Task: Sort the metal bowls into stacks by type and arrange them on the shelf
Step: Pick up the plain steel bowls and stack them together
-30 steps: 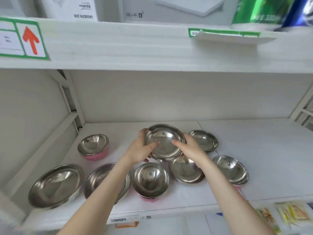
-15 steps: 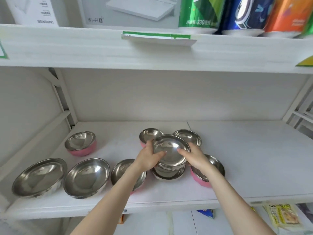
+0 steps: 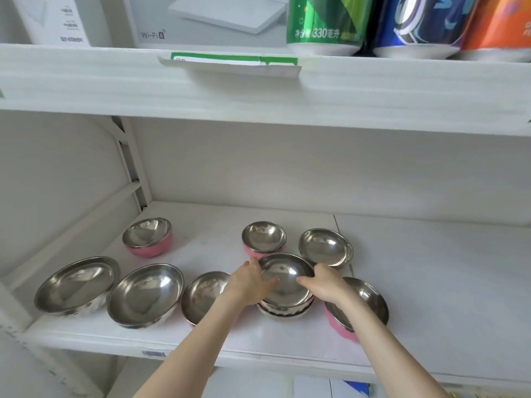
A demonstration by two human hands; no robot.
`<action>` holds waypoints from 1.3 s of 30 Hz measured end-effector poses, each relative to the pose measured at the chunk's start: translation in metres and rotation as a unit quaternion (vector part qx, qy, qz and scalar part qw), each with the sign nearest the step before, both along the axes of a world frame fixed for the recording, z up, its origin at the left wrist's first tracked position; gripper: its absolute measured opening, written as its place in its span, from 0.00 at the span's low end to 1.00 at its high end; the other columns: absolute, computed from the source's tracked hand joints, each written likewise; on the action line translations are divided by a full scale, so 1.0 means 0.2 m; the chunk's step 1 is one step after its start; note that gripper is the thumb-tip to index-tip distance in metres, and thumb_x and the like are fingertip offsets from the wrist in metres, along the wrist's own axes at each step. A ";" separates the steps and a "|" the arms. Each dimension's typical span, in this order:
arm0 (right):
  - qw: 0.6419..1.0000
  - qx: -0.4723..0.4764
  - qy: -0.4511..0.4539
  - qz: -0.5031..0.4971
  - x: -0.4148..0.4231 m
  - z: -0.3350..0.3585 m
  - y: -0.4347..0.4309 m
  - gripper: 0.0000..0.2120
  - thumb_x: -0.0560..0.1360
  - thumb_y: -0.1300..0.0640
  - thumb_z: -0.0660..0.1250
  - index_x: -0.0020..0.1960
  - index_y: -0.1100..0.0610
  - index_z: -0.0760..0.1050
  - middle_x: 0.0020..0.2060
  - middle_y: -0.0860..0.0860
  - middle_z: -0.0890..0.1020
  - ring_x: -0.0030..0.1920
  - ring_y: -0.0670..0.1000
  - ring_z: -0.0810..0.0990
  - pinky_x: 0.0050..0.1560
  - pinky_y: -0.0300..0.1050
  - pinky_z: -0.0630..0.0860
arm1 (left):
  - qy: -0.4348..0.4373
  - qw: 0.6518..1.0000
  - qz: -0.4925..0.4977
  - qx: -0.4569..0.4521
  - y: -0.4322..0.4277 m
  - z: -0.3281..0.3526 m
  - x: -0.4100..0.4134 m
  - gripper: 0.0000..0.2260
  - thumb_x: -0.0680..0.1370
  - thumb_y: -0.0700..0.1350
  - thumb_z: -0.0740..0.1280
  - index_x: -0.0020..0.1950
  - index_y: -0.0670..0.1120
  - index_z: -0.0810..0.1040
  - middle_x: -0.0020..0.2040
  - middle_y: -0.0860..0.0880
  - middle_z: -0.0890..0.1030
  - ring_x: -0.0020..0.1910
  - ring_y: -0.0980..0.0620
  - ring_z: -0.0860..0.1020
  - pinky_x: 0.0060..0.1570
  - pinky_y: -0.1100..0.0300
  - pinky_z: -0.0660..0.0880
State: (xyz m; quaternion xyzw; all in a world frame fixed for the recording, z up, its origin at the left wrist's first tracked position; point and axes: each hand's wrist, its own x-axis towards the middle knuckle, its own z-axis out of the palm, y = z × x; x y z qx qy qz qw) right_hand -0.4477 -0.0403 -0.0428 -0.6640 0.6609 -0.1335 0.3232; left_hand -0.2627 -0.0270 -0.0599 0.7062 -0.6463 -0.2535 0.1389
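A plain steel bowl (image 3: 286, 278) rests on top of another steel bowl (image 3: 284, 313) at the middle of the white shelf (image 3: 431, 297). My left hand (image 3: 250, 284) grips its left rim and my right hand (image 3: 326, 284) its right rim, thumbs inside. Two wide steel bowls (image 3: 76, 284) (image 3: 145, 294) sit at the front left. Pink-sided bowls stand at back left (image 3: 148, 237), behind the stack (image 3: 263, 237), under my left wrist (image 3: 202, 295) and under my right wrist (image 3: 363, 307). One more plain bowl (image 3: 326, 247) is at back right.
The shelf's right half is bare white board. A white upright post (image 3: 132, 168) and a slanted brace bound the left side. The shelf above (image 3: 258, 90) carries boxes and drink cans (image 3: 321, 21), with a paper label (image 3: 230, 63) hanging from its edge.
Both hands carried the steel bowl down and toward the front, and it now sits on the other steel bowl. The camera swung to the right.
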 end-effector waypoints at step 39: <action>0.894 -0.382 0.233 0.022 0.82 0.11 0.82 0.36 0.73 0.37 0.58 0.75 0.57 0.62 0.74 0.60 0.67 0.75 0.60 0.61 0.69 0.63 0.61 | -0.335 0.883 -0.050 -0.326 0.94 0.29 0.96 0.27 0.72 0.55 0.68 0.68 0.45 0.73 0.70 0.36 0.70 0.70 0.38 0.68 0.61 0.42 0.70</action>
